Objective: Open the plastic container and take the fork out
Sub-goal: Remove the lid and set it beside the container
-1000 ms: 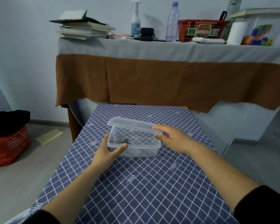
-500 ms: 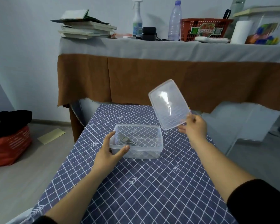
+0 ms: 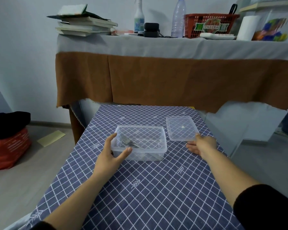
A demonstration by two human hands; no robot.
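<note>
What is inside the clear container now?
One metal fork lies in the open container, tines toward the left hand gripping the near-left corner. Nothing else shows inside. The thumb hides a little of the front wall.

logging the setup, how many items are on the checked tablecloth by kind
container: 1
lid: 1
fork: 1, inside the container
total: 3

Container (image 3: 155, 150) mouth uncovered above fork (image 3: 129, 142); lid (image 3: 181, 128) lies just right.
</note>
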